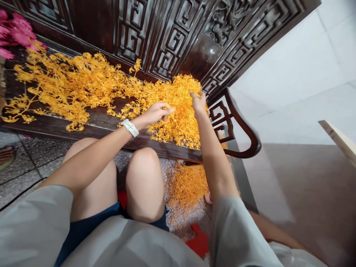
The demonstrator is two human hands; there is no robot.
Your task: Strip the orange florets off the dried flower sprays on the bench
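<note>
Orange-yellow artificial-looking sprigs [75, 79] are spread along a dark wooden bench [104, 124], with a denser heap [178, 126] at its right end. My left hand [160, 112], a pale watch on its wrist, hovers at the heap's left side. Its fingers are curled towards the thumb; anything between them is too small to make out. Over the right part of the heap is my right hand [198, 101], thumb and fingers apart, with nothing visible in it.
Behind the bench rises a carved lattice back [172, 39]; a curved armrest [251, 142] closes its right end. Pink flowers [18, 31] lie at the far left. More orange pieces [189, 183] and a red item [198, 241] are on the floor. Another person's foot [7, 155] shows at left.
</note>
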